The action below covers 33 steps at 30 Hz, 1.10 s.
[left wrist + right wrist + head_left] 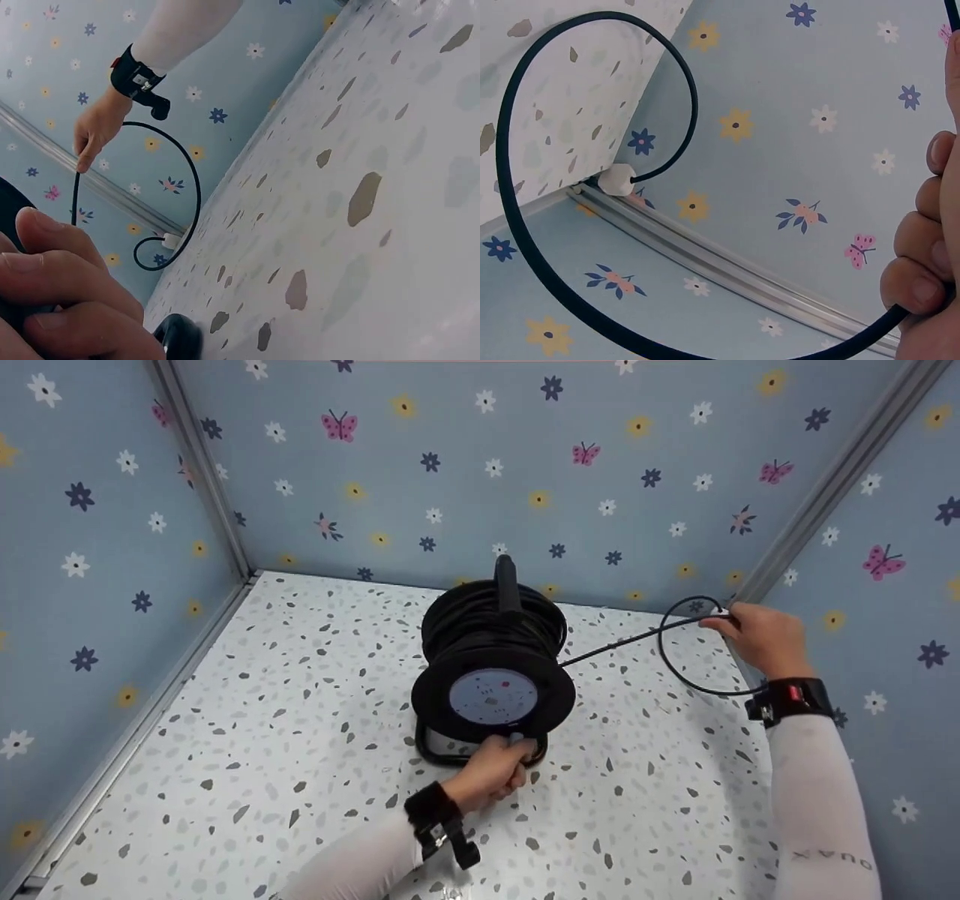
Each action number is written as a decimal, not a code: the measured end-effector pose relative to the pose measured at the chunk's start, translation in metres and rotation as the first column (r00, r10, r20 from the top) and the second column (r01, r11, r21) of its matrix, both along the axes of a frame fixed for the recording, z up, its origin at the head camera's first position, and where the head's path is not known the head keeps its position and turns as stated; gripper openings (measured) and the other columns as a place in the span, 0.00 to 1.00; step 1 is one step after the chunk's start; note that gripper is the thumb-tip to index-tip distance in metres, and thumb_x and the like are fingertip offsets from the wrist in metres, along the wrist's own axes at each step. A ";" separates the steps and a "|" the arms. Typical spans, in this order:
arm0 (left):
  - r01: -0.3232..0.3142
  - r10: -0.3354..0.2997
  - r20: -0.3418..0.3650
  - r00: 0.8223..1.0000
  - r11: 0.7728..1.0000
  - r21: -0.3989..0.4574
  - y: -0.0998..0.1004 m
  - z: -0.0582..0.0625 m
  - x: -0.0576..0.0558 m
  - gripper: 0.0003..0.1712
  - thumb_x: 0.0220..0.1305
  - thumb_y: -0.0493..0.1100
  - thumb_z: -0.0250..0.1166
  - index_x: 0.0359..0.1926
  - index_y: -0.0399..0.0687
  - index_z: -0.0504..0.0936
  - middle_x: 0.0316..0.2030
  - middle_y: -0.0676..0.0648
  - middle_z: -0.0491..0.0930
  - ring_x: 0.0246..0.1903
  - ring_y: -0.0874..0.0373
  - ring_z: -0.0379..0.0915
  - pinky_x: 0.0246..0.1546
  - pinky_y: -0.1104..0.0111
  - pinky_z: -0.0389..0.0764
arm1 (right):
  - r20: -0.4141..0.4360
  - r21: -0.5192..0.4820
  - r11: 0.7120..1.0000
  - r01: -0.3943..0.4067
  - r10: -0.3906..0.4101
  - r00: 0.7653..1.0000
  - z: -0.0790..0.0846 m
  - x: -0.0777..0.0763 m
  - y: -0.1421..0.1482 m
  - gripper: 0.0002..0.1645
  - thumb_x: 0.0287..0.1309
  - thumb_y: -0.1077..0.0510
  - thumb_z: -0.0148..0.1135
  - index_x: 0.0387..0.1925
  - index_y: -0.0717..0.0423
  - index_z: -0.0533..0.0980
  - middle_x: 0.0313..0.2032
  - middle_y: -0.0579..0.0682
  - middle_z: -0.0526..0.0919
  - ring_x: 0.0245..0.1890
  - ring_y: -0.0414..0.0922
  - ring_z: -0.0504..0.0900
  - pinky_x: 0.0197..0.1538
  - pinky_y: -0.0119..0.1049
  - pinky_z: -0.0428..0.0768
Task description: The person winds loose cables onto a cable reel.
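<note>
A black cable reel (491, 660) with a grey-blue round socket face (493, 697) stands upright on its tube frame (442, 757), wound thick with black cable. At the lower rim of its front disc, my left hand (491, 772) grips a small grey winding knob (517, 737), mostly hidden by the fingers. Off to the right, my right hand (772, 637) holds the loose cable (619, 643), which runs fairly straight from the reel. Beyond that hand the cable hangs in a loop (694, 105), ending at a white plug (617, 180) low in the corner.
The reel's carrying handle (508, 589) sticks up at the back. White speckled tabletop (300, 675) lies beneath everything. Flower-patterned panels (487, 472) enclose the back and both sides, joined by metal corner strips (832, 480). My right hand is near the right panel.
</note>
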State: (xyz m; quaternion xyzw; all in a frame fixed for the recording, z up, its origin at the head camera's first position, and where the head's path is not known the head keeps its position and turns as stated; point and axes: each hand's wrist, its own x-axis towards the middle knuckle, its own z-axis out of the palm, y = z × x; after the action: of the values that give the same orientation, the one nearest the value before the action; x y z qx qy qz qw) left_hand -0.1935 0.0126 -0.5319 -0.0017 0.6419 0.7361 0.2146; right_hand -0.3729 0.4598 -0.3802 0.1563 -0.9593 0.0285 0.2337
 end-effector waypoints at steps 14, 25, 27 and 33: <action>-0.037 0.034 0.058 0.998 0.998 0.050 -0.045 -0.011 0.008 0.16 0.86 0.50 0.58 0.39 0.45 0.73 0.16 0.55 0.69 0.11 0.67 0.56 0.10 0.75 0.58 | -0.010 0.041 0.998 -0.041 0.041 0.999 0.006 -0.002 -0.006 0.38 0.68 0.39 0.78 0.20 0.48 0.61 0.15 0.44 0.57 0.14 0.46 0.59 0.22 0.42 0.55; -0.004 0.001 0.072 0.997 0.999 0.043 -0.058 -0.011 0.008 0.17 0.85 0.52 0.59 0.42 0.43 0.76 0.17 0.56 0.72 0.10 0.68 0.57 0.09 0.75 0.60 | -0.256 0.174 0.976 -0.133 0.175 0.951 0.037 -0.010 -0.025 0.41 0.65 0.26 0.70 0.20 0.48 0.60 0.16 0.41 0.55 0.12 0.41 0.54 0.18 0.40 0.52; 0.002 -0.004 0.059 0.998 0.999 0.040 -0.062 -0.011 0.007 0.17 0.85 0.52 0.59 0.43 0.42 0.77 0.17 0.56 0.71 0.10 0.68 0.57 0.09 0.76 0.60 | -0.218 0.155 0.980 -0.126 0.158 0.963 0.027 -0.009 -0.018 0.42 0.65 0.23 0.66 0.20 0.48 0.59 0.16 0.41 0.54 0.12 0.42 0.54 0.19 0.40 0.51; -0.007 0.006 0.046 0.999 0.999 0.035 -0.081 -0.008 0.009 0.17 0.84 0.52 0.61 0.40 0.44 0.76 0.17 0.56 0.70 0.11 0.67 0.57 0.10 0.76 0.60 | -0.099 0.025 0.999 -0.041 0.043 0.994 -0.003 -0.001 0.013 0.39 0.63 0.39 0.82 0.20 0.48 0.61 0.15 0.43 0.56 0.13 0.45 0.57 0.22 0.42 0.52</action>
State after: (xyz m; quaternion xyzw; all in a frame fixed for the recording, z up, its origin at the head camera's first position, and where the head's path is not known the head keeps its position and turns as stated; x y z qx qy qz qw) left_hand -0.1843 -0.0687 -0.5403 -0.0170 0.6236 0.7479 0.2269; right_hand -0.3743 0.4728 -0.3832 0.1804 -0.9431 0.0145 0.2789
